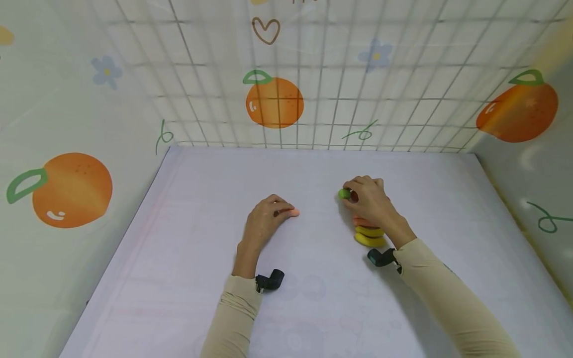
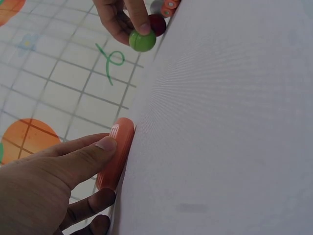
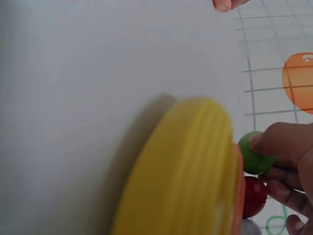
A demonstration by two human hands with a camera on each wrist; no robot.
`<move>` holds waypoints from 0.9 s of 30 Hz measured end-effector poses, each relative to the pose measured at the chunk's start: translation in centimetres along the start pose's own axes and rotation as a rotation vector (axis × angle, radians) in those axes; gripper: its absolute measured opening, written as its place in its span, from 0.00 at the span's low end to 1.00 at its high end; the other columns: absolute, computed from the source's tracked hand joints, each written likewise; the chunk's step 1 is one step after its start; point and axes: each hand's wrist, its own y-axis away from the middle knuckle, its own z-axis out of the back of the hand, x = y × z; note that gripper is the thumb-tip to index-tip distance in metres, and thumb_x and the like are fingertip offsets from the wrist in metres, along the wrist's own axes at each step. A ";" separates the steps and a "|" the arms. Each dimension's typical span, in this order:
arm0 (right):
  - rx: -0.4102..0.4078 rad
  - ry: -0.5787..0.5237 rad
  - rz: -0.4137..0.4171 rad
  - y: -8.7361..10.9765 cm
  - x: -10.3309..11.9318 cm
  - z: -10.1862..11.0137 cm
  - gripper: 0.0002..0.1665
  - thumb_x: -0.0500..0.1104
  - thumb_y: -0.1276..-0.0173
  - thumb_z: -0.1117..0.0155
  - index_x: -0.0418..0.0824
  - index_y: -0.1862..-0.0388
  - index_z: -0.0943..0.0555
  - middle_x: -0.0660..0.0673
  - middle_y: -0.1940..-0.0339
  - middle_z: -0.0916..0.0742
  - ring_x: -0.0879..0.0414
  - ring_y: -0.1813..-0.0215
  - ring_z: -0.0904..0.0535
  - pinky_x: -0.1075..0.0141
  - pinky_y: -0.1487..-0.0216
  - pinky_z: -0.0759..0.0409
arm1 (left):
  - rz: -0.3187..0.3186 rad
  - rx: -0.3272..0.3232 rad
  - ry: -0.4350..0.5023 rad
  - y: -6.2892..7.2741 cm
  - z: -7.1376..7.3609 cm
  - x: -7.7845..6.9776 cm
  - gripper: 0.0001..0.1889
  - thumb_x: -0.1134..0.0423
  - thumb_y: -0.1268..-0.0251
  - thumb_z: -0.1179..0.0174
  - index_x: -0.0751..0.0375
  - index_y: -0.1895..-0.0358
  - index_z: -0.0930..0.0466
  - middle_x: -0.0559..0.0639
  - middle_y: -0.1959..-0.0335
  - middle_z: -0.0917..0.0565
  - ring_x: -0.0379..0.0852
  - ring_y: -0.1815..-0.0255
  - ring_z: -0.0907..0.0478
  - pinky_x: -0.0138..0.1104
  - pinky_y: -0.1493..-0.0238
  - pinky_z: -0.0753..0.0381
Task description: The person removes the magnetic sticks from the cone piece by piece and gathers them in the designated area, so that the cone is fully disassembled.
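Observation:
In the head view my left hand (image 1: pixel 263 223) pinches an orange ridged cylinder (image 1: pixel 294 213) at the tabletop. The left wrist view shows thumb and fingers on this cylinder (image 2: pixel 117 154), which has white marks near one end. My right hand (image 1: pixel 372 200) pinches a small green ball (image 1: pixel 343 193) between thumb and fingers, right of the left hand. Close by the green ball is a dark red ball (image 3: pixel 254 197), with a grey round thing (image 3: pixel 250 228) beside it. Under the right wrist lie two yellow curved ridged pieces (image 1: pixel 370 240) and orange pieces (image 1: pixel 360 222), lined up in a row.
A white cloth covers the table (image 1: pixel 197 199). Behind it stands a wire grid (image 1: pixel 322 114) over a sheet printed with oranges, and printed sheets hang at both sides. A black wrist camera (image 1: pixel 270 280) sits on the left sleeve, another (image 1: pixel 380 257) on the right.

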 end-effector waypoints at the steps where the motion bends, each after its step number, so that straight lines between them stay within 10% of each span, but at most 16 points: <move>1: 0.000 0.003 0.002 0.0 0.0 -0.1 0.20 0.43 0.38 0.25 0.39 0.49 0.16 0.42 0.49 0.15 0.45 0.45 0.26 0.44 0.43 0.39 | 0.000 0.000 -0.001 0.0 0.0 0.0 0.11 0.52 0.39 0.29 0.48 0.56 0.09 0.36 0.58 0.18 0.38 0.63 0.25 0.35 0.64 0.23; 27: -0.058 -0.118 0.200 0.4 6.4 -2.5 0.14 0.42 0.37 0.27 0.39 0.53 0.14 0.44 0.53 0.14 0.47 0.46 0.25 0.47 0.51 0.35 | 0.047 -0.005 0.025 0.1 0.7 1.1 0.11 0.58 0.33 0.33 0.53 0.50 0.12 0.42 0.47 0.20 0.42 0.58 0.23 0.38 0.59 0.22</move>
